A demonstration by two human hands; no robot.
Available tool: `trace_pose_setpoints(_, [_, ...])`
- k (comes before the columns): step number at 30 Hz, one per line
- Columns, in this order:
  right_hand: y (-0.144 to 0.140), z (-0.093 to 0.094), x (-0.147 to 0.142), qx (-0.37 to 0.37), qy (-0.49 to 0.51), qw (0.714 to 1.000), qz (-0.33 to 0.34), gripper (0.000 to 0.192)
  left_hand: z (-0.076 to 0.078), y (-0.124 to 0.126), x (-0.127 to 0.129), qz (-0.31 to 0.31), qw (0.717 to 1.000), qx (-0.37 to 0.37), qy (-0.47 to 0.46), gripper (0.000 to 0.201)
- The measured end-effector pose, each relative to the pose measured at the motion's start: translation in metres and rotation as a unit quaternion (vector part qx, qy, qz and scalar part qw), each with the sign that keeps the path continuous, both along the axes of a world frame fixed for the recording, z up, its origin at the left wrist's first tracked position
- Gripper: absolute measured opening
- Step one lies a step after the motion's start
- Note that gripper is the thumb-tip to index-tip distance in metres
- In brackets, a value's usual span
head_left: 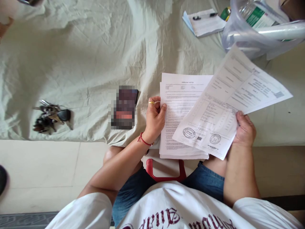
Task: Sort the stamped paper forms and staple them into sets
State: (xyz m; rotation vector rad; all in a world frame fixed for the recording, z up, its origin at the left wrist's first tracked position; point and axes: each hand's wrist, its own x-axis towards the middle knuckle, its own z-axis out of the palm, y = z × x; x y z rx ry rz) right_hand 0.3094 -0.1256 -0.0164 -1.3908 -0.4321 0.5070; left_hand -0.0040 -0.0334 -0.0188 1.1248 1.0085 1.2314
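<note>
My left hand (154,119) grips the left edge of a stack of printed papers (176,105) that rests on the edge of a sheet-covered bed and overhangs my lap. My right hand (244,128) holds a single printed sheet (233,98) with two round stamps, lifted and angled over the right side of the stack. There is a ring on my left hand and a red cord around that wrist.
A dark phone (125,108) lies just left of my left hand. A bunch of keys (51,116) lies farther left. A notepad with a pen (206,21) and a clear plastic bag with bottles (259,24) are at the back right. A red stool (165,173) shows between my knees.
</note>
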Motion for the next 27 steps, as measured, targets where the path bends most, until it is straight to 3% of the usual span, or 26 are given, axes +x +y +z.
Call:
trace_pose_setpoints(4, [0.001, 0.003, -0.002, 0.018, 0.033, 0.999, 0.022, 0.025, -0.003, -0.001, 0.001, 0.013, 1.0, -0.01, -0.005, 0.052])
trace_pose_setpoints(10, [-0.003, 0.005, -0.015, -0.017, -0.008, 0.999, 0.029, 0.025, -0.011, 0.0, -0.001, 0.014, 1.0, -0.021, -0.001, 0.058])
trace_pose_setpoints(16, [-0.008, 0.006, -0.03, -0.086, -0.107, 0.986, 0.09, 0.036, -0.014, 0.002, -0.004, -0.038, 0.998, -0.049, 0.002, 0.03])
trace_pose_setpoints(20, [-0.007, 0.004, -0.035, -0.102, -0.148, 0.977, 0.112, 0.035, -0.012, 0.002, -0.002, -0.037, 0.998, -0.059, 0.001, 0.023])
trace_pose_setpoints(27, [-0.004, 0.004, -0.04, -0.109, -0.197, 0.966, 0.129, 0.054, -0.011, 0.002, -0.001, -0.021, 0.999, -0.034, 0.036, 0.004])
